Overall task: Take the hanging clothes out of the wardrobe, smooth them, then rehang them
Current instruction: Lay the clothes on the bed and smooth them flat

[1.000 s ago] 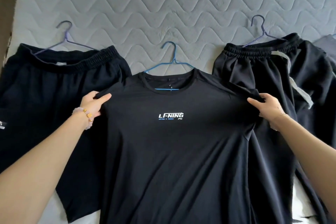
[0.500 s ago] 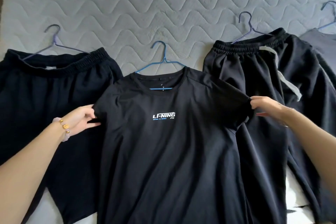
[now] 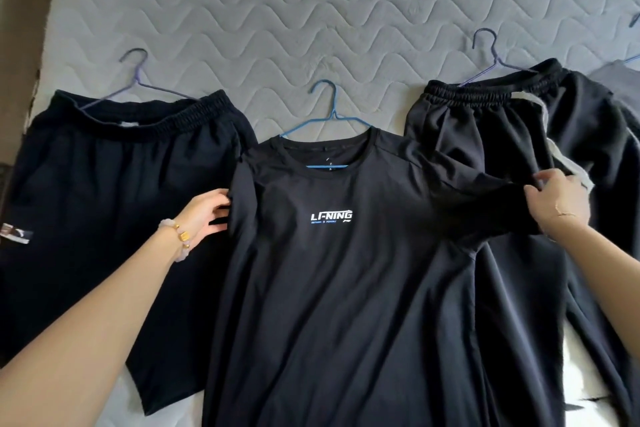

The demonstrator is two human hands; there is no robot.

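A black T-shirt (image 3: 332, 288) with a white chest logo lies flat on the quilted grey mattress (image 3: 311, 10), still on its blue hanger (image 3: 325, 107). My left hand (image 3: 204, 215) rests at the shirt's left sleeve edge with fingers curled around the fabric. My right hand (image 3: 557, 199) pinches the hem of the right sleeve and holds it stretched out sideways, over the neighbouring trousers.
Dark shorts (image 3: 104, 201) on a purple hanger (image 3: 138, 80) lie to the left. Black trousers with a grey side stripe (image 3: 502, 135) on another purple hanger (image 3: 491, 55) lie to the right. A grey garment (image 3: 620, 83) shows at the far right edge.
Both hands slid outward along the shirt's sleeves; the right sleeve is now pulled out further to the right. The camera shifted slightly.
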